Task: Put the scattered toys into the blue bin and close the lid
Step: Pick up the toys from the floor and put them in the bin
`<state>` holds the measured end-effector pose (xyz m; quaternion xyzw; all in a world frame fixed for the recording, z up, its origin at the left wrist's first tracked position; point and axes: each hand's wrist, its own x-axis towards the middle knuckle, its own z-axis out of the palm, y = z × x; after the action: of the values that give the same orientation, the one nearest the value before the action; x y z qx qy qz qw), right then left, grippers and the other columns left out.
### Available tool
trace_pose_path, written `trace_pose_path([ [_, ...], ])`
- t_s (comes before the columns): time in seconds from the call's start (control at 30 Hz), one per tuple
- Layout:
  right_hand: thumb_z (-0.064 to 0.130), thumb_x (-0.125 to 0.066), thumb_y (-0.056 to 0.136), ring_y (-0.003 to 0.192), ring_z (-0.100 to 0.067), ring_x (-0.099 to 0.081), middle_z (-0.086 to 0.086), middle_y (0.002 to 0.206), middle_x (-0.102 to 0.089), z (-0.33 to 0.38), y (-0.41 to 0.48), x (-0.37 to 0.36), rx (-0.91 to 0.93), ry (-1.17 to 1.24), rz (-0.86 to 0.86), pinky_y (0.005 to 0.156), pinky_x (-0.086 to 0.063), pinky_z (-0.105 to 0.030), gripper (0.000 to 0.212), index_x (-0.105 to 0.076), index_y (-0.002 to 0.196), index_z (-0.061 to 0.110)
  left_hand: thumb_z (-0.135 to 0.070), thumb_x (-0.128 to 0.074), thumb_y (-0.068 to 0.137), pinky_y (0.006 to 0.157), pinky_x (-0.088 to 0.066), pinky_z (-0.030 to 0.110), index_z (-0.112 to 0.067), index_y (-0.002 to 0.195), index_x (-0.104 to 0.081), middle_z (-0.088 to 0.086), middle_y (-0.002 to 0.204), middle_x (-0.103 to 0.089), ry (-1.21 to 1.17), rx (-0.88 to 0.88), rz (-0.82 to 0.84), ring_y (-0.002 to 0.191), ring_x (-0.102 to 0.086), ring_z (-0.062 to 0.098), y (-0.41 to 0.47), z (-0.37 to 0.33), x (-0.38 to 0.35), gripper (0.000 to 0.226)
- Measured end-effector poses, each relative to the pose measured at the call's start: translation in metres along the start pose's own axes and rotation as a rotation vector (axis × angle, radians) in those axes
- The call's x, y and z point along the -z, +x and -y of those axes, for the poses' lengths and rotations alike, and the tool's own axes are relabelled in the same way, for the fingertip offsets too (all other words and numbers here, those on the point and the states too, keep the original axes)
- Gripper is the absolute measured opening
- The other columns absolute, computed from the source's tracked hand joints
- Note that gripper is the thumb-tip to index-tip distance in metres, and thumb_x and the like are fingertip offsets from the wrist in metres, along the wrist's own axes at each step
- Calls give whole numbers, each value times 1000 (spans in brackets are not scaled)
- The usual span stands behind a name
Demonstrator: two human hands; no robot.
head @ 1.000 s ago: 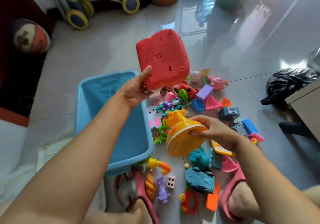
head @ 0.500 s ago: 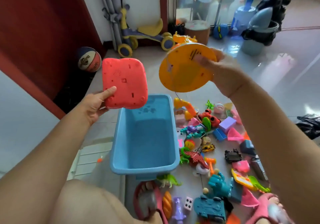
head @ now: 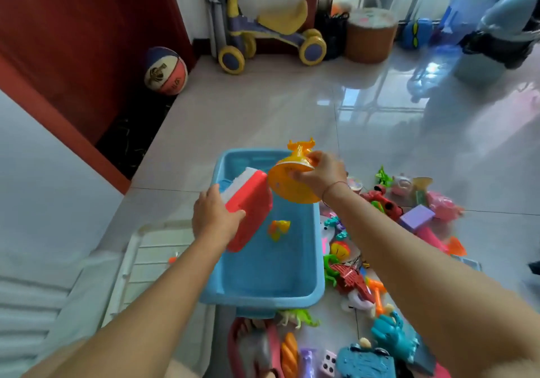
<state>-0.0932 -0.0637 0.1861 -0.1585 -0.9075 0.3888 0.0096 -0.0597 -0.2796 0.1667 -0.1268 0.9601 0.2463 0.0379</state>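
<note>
Lowered since the earlier frame, both hands now reach the blue bin (head: 263,297), which stands on a glossy tiled floor (head: 263,108) with a ball (head: 165,70) beyond it. Left hand (head: 214,217) grips a red box (head: 251,211) tilted over the bin's left rim. Right hand (head: 318,177) grips a yellow disc toy (head: 292,187) above the bin's far end. One small toy (head: 279,229) lies inside the bin; scattered toys (head: 350,278) lie right of it.

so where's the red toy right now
Head view, centre: the left hand grips the red toy over the left side of the blue bin, right beside the yellow toy held by the right hand.
</note>
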Motion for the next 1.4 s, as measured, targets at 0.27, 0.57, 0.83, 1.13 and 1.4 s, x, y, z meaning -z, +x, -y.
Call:
trace_pose_path([
  [0.27,47,-78,63,103,-35,-48,-14,107,-58,-19,42,-71,296,-206,-26,88,-38,-41,56,-62,101,8,-16,-86,52,73,-50,39,-7,136,-45,11,100,-57,372,-192,-87,89,-56,31,-5,30,-86,94],
  [0.57,22,-83,48,84,-35,-58,-11,85,-61,-37,47,-137,375,-540,-15,67,-42,-37,47,-57,85,9,-17,-63,81,92,-36,29,-10,149,9,5,129,-35,745,-257,204,112,-40,22,-26,47,-132,99],
  [0.83,29,-70,72,105,-33,-48,-10,107,-53,-37,49,-143,378,-590,37,78,-34,-39,46,-48,107,9,-44,-55,88,107,-33,40,-15,147,-12,10,150,-20,472,39,695,134,-30,30,-31,69,-150,78],
  [1.13,1,-59,79,95,-33,-52,-13,99,-57,-34,43,-155,486,-582,250,68,-43,-37,16,-55,95,6,-53,-38,94,95,-47,40,-7,137,-42,16,131,-52,-1191,832,459,114,-55,30,65,36,-119,63],
  [1.4,17,-48,89,96,-30,-55,-8,105,-58,-53,-2,-136,211,-270,325,72,-43,-33,16,-60,98,12,-42,-42,97,91,-46,35,-15,126,-46,0,116,-56,-862,543,434,108,-56,22,113,-2,-128,40],
])
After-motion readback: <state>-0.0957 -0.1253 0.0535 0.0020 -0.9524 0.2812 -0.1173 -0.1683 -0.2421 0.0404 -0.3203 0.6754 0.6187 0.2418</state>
